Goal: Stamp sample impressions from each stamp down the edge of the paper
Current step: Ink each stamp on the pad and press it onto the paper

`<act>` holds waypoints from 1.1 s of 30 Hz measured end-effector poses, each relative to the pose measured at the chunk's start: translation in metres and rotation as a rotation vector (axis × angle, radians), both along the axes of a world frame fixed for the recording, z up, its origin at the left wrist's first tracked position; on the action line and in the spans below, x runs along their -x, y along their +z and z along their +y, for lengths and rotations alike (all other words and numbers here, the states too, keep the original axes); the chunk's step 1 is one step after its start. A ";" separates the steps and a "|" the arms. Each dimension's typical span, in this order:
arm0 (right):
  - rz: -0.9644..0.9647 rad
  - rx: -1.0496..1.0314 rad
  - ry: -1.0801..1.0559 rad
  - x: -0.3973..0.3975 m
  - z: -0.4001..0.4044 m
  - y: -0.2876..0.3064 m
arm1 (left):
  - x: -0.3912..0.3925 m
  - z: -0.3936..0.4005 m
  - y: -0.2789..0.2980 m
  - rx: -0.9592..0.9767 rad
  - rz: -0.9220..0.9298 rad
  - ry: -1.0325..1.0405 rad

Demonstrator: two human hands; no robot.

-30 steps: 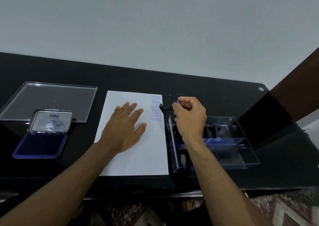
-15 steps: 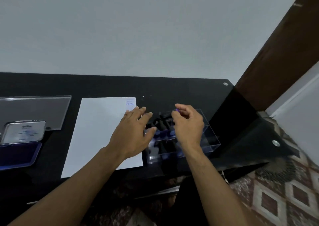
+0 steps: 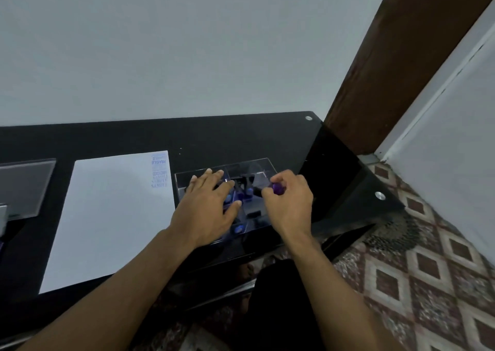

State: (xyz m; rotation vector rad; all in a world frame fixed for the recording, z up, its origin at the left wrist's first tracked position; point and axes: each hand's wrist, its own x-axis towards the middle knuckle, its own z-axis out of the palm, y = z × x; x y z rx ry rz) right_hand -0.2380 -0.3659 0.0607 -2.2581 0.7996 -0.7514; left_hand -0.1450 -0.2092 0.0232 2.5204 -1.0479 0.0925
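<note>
Black desk; left hand spread flat, hiding the clear stamp box; right hand fingers pinching a purple-knobbed stamp

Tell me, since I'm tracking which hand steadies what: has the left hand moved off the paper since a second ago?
Yes. The left hand has gone rightward, off the paper, and now rests flat on the clear stamp box.

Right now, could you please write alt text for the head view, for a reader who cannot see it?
A person's right hand pinches a purple-handled stamp over a clear box of stamps, while the left hand rests flat on the box. Left of it, a white paper shows blue impressions down its right edge.
</note>
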 end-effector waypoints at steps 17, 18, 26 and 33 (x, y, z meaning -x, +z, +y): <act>0.587 0.190 0.072 -0.004 -0.002 0.009 | 0.000 0.002 -0.002 0.021 0.020 0.004; 0.595 0.194 0.077 -0.005 -0.002 0.009 | 0.000 0.002 -0.002 0.025 0.025 0.003; 0.349 0.449 0.218 -0.020 -0.009 0.000 | -0.018 0.002 -0.002 0.050 -0.002 0.010; 0.583 0.420 0.504 -0.041 -0.018 -0.002 | -0.031 0.005 -0.009 0.030 -0.037 0.048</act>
